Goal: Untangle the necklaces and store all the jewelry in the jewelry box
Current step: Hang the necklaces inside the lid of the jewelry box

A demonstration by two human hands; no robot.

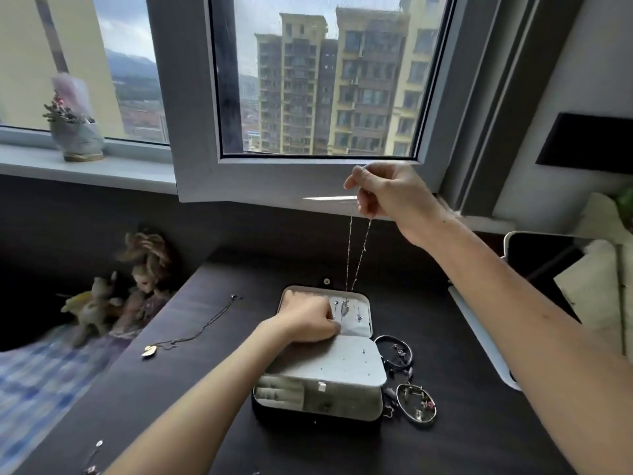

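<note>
Forearms nearest, entering from bottom edge. Left hand (305, 320) laid on box (342, 406) lid (291, 299), fingers curled at lining; grip or mere press cannot be told. Right hand (387, 197) raised well above, chain (358, 255) pinched at top. Chain hung doubled, long axis vertical, lower end at lid panel just beside left fingers. Left hand nearer landing spot. Next move judged: chain lowered straight down. Necklace (202, 329) and bangles (416, 402) not yet stored, on table (239, 440).

I see the jewelry box (318, 402) open mid-surface, a silver necklace (359, 255) dangling over its far lid, a dark necklace (202, 329) lying left, bangles (416, 402) right.
</note>
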